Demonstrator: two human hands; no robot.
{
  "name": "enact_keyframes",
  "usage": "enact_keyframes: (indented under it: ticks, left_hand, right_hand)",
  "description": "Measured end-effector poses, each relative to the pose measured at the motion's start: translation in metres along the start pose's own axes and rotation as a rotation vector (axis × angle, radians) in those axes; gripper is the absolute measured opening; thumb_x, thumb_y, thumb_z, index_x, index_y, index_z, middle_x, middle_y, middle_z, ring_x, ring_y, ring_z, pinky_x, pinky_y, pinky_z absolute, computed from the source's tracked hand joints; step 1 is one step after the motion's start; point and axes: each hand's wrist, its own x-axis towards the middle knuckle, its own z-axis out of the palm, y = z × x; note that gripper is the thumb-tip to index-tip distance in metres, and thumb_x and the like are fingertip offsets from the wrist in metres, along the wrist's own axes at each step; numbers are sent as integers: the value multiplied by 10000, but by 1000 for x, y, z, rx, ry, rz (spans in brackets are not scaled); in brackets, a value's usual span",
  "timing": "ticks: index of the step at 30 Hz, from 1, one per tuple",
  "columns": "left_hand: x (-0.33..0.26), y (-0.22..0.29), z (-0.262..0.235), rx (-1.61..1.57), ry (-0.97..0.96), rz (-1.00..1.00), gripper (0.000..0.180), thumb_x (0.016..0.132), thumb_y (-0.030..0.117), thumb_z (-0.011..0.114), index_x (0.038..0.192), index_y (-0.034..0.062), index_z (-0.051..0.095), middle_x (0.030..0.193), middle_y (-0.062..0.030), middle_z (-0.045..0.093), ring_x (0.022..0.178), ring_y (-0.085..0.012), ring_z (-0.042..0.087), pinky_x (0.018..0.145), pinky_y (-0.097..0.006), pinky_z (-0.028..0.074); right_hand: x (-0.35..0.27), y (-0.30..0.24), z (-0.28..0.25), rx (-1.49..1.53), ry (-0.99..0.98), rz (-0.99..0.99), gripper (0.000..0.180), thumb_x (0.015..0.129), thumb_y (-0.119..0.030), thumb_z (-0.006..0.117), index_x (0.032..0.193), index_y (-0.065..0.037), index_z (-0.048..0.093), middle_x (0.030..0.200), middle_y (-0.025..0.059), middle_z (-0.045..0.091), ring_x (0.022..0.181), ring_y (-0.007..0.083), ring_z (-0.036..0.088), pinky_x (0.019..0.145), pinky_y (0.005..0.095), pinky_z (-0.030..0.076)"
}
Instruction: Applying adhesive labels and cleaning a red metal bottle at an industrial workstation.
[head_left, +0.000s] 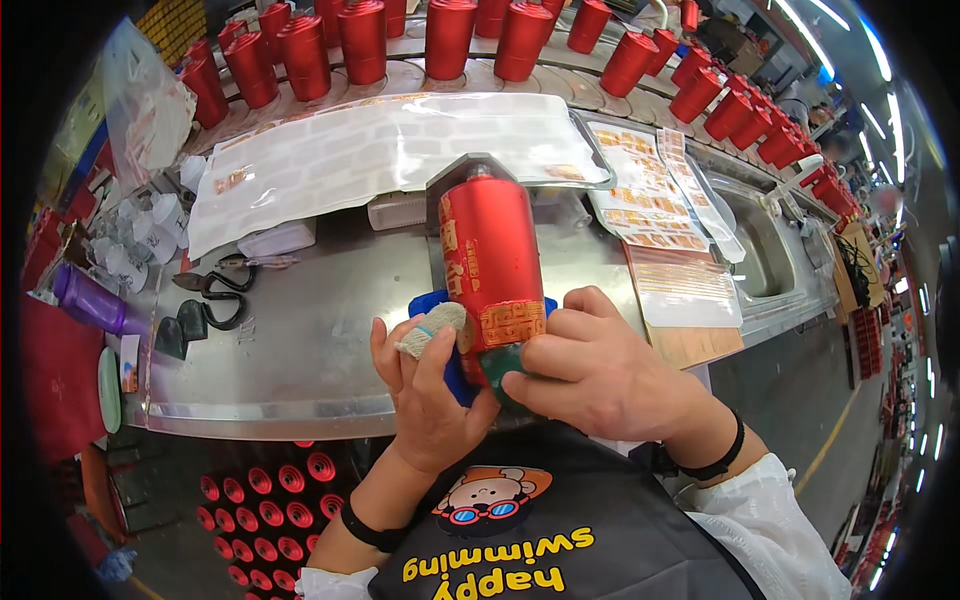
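A red tapered bottle (500, 240) with gold decals lies on a dark angled holder (440, 195), its base toward me. Blue padding (458, 385) shows beneath its lower end. My left hand (435, 405) curls at the bottle's lower left side, thumb by the base. A knitted, pale finger cover (436, 328) with a blue band sits among its fingers. In my right hand (600, 375) a dark green flat scraper (505, 372) is pinched, its edge against the bottle just below the gold patterned band (512, 323). The right fingertips are partly hidden.
White decal sheets (380, 140) cover the back of the metal table; more sheets (645, 185) lie right, before a sink (750, 245). Black-handled scissors (225, 295) and green scraper pieces (172, 338) lie left. Red bottles (450, 40) line a conveyor behind. Stacked red bottles (290, 478) stand below.
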Motion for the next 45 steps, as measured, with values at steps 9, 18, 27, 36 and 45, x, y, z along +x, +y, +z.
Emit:
enact_keyframes:
  ticks: [9,18,27,36,45]
  left_hand:
    - [-1,-3,-1,53,-38,45,740,703,201,743,1309,3,368,1208,-210,498,1190,-407,425,1103,-613,154]
    - [9,9,-7,164,-171,29,721,757,239,720,1352,-32,415,1266,-231,531,1273,-411,405,1104,-604,138]
    - [18,13,-5,301,-247,63,704,858,416,655,1356,-41,458,1242,-245,579,1250,-433,458,1094,-624,142]
    - [15,11,-5,317,-277,83,748,901,466,586,1401,-55,391,1388,-267,459,1285,-428,440,1114,-568,196]
    - [6,1,-9,141,-320,-5,716,954,404,533,1408,-110,327,1422,-282,408,1314,-444,402,1126,-533,219]
  right_hand:
    - [-3,6,4,-172,205,46,184,680,-172,637,857,-127,619,845,-7,497,783,159,510,756,344,371]
    - [-15,18,3,60,286,104,176,703,-139,639,878,-124,624,891,-2,541,796,186,513,754,353,375]
    - [-30,1,22,691,354,692,216,864,-181,676,1001,-35,596,796,108,642,737,202,639,682,337,477]
    - [-50,23,87,843,654,899,307,929,-282,634,1019,2,561,799,84,625,729,126,567,667,286,475]
    - [-45,19,82,1042,692,848,303,932,-289,643,1005,-10,550,790,44,603,730,83,533,645,256,451]
